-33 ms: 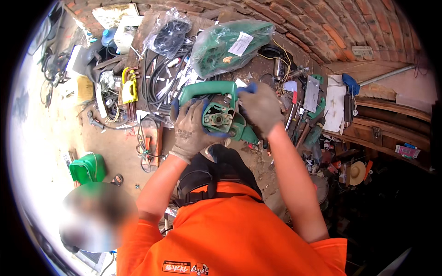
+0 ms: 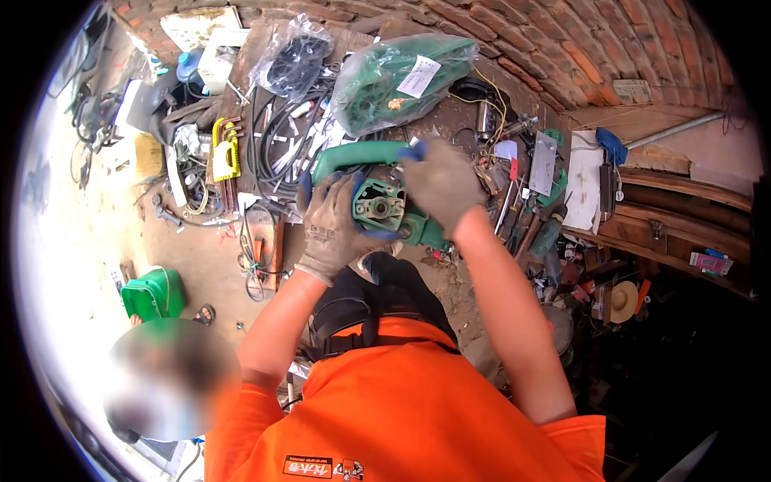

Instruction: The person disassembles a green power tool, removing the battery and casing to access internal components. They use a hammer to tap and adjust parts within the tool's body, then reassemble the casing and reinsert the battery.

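Both my hands wear grey work gloves and hold a green power-tool body over a cluttered dirt floor. My left hand grips its left side, fingers wrapped around the open end where a grey metal inner part shows. My right hand covers the top right of the tool, near the curved green handle. My orange shirt fills the lower part of the view.
A clear bag with green tool parts and another with a black part lie beyond. Black cables, yellow-held hex keys, a green bucket, wooden shelves, a brick wall. Another person is lower left.
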A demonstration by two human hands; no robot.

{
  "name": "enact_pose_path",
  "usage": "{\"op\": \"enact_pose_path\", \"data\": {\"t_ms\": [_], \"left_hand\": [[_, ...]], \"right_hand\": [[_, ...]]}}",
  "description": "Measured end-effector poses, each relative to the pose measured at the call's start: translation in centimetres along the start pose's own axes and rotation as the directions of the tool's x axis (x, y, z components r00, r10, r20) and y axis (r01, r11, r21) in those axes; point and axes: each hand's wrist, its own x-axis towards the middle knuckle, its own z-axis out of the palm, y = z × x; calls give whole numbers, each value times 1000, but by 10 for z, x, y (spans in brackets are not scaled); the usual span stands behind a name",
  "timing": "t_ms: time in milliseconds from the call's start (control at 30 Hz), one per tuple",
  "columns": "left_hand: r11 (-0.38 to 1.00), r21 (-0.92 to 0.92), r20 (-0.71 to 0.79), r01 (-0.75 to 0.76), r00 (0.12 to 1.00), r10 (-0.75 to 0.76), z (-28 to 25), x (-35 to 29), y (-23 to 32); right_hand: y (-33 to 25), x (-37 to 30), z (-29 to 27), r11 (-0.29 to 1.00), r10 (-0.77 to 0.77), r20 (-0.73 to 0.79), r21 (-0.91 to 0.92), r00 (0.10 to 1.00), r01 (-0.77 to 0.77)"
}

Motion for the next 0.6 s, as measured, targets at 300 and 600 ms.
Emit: {"op": "enact_pose_path", "data": {"t_ms": [300,600], "left_hand": [[997,77,5,19,1000,-20,11,-14,-19],[998,-49,-61,25,998,-28,6,-10,-6]], "right_hand": [[-101,-47,2,986,-164,-36,19,986,165],[-16,-144,5,877,376,-98,358,921,-320]]}}
